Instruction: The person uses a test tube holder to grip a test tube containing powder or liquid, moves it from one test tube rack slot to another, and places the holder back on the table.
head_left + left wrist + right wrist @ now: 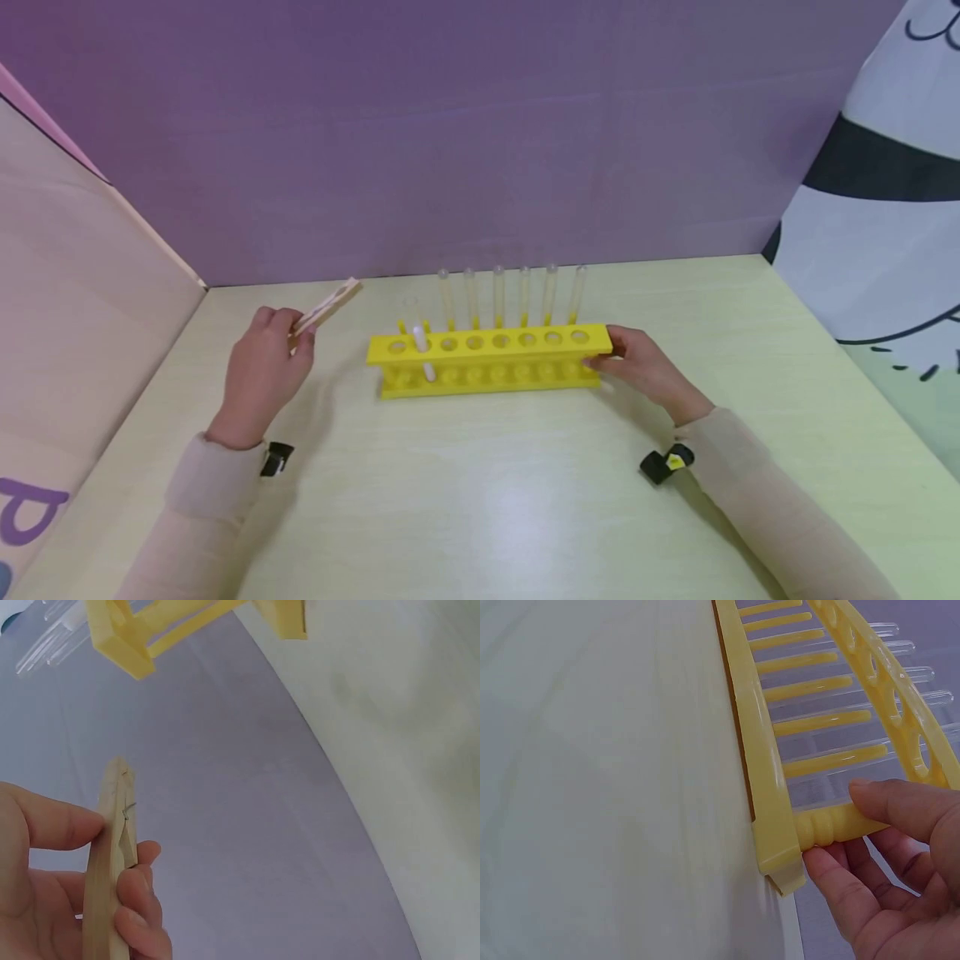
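Note:
My left hand [264,371] pinches a wooden test tube holder [327,307], its end pointing toward the rack and apart from it. In the left wrist view the wooden test tube holder [112,855] shows a small metal spring, with thumb and fingers on both sides. My right hand [643,367] grips the right end of a yellow test tube rack [487,344]; in the right wrist view the thumb and fingers close around its end post [832,825]. A test tube with white contents [420,337] stands in the second hole from the left.
Several clear test tubes [498,296] sit upside down on yellow pegs along the rack's back. The rack stands on a pale wooden table [480,492]. Behind it rises a purple backdrop [480,142], with printed panels at both sides. Each wrist wears a small black device [656,467].

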### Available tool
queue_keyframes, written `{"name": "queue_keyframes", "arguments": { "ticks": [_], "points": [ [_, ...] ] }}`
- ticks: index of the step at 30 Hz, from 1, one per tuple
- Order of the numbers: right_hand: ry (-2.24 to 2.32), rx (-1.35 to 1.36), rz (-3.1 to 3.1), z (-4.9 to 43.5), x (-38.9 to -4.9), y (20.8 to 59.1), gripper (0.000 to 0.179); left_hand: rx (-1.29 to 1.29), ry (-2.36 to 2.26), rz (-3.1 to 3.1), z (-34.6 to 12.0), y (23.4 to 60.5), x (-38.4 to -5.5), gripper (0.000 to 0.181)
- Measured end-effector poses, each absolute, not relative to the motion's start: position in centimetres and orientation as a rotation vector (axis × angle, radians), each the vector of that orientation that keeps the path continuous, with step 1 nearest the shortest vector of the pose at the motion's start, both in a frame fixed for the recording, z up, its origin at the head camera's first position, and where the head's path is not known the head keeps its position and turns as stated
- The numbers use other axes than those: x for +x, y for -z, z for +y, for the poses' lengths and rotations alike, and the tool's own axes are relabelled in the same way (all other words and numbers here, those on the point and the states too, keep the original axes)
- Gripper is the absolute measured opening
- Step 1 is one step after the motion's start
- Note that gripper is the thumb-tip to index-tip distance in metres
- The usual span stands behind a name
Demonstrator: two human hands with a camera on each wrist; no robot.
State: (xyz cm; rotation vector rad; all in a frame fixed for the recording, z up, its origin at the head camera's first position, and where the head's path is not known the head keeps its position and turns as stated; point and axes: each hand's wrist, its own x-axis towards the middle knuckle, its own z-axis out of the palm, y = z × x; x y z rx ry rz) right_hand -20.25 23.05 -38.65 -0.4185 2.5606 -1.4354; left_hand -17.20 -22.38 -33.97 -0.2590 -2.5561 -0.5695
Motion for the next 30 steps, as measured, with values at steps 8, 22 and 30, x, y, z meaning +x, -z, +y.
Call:
{"name": "queue_keyframes", "arguments": {
  "ticks": [8,22,30],
  "points": [
    [1.434,-0.414,2.561,22.9,-20.1,38.4,0.042,-0.220,0.587,-2.637,-23.2,34.6,-17.1,0.028],
    [1.439,-0.425,2.561,23.1,-20.1,38.5,0.042,-0.168,0.559,-2.766,-24.3,36.2,-17.7,0.030],
    [1.444,-0.434,2.556,23.2,-20.4,38.9,0.041,-0.202,0.562,-2.774,-24.5,37.0,-18.5,0.028]
  ]
}}
